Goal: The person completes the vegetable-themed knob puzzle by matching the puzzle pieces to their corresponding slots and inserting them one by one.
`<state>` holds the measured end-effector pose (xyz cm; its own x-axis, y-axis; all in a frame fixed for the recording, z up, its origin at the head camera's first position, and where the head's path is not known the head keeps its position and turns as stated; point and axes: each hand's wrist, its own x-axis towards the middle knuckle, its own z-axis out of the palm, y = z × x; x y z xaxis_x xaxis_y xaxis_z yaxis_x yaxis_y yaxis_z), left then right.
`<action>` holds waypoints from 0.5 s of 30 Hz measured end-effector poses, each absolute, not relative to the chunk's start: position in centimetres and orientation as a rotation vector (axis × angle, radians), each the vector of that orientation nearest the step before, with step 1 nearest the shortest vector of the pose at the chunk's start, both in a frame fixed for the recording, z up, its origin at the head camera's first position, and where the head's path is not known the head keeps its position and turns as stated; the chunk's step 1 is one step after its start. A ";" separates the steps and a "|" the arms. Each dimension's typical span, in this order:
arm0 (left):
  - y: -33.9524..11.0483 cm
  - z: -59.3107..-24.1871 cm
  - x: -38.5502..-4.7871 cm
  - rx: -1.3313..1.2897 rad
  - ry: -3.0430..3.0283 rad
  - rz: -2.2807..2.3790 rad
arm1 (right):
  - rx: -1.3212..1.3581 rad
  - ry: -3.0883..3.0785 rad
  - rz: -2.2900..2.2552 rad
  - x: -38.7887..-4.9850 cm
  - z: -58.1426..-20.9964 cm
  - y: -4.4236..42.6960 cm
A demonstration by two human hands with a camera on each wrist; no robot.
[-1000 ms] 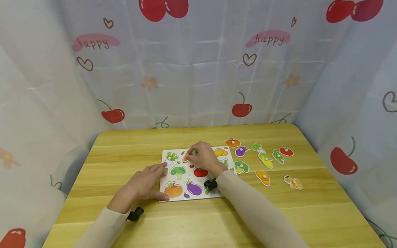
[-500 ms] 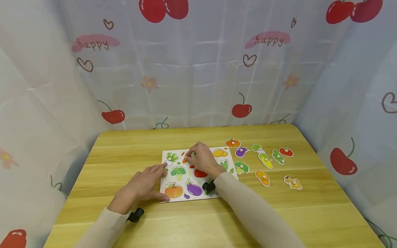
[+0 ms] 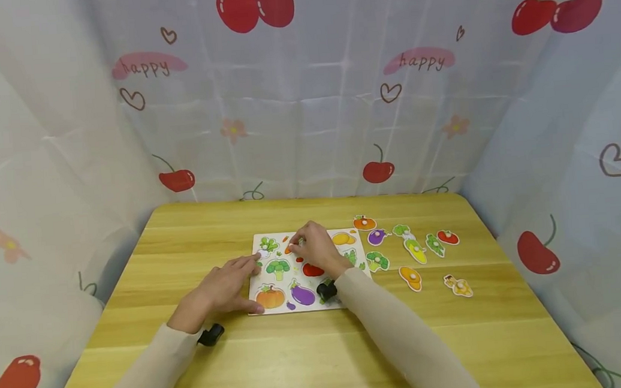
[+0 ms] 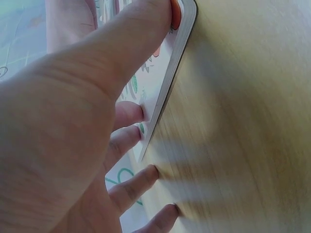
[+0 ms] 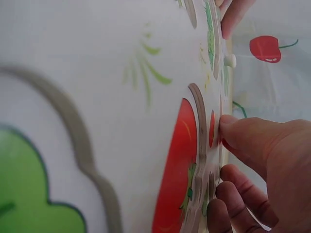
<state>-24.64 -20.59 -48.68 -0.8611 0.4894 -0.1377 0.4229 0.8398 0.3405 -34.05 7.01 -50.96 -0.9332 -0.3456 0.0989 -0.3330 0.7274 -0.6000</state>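
A white puzzle board (image 3: 255,285) with pictures of vegetables lies flat on the table. My left hand (image 3: 220,291) is spread over its left side; in the left wrist view the thumb and two fingers of that hand (image 4: 58,131) rest on the board, two others on the table beside it. Over the board's upper middle, my right hand (image 3: 318,250) pinches an orange carrot piece (image 3: 288,249). The right wrist view has the thumb of this hand (image 5: 286,165) at the board surface, which hides its grip. A white knob (image 5: 231,60) stands up farther along the board.
Loose vegetable pieces lie right of the board, among them a pumpkin (image 3: 364,223), an eggplant (image 3: 376,237), a broccoli (image 3: 377,261), a corn (image 3: 416,251) and a tomato (image 3: 447,238). A printed curtain (image 3: 306,128) hangs behind the wooden table (image 3: 301,363).
My right hand has shifted very slightly left, with the carrot piece at its fingertips. My left hand remains at the board's left side.
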 end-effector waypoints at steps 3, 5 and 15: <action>-20.7 -48.7 -24.7 0.704 2.799 0.441 | -0.567 2.903 -0.987 -34.1 -50.8 6.9; -20.8 -48.8 -24.7 0.704 2.792 0.438 | -0.560 2.893 -0.978 -34.0 -50.7 7.0; -20.9 -48.6 -24.6 0.706 2.802 0.438 | -0.577 2.914 -0.939 -34.1 -50.5 7.0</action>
<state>-24.63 -20.86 -48.61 -0.8607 0.4903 -0.1370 0.4251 0.8402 0.3366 -34.10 7.02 -50.52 -0.9312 -0.3540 0.0874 -0.3384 0.7497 -0.5687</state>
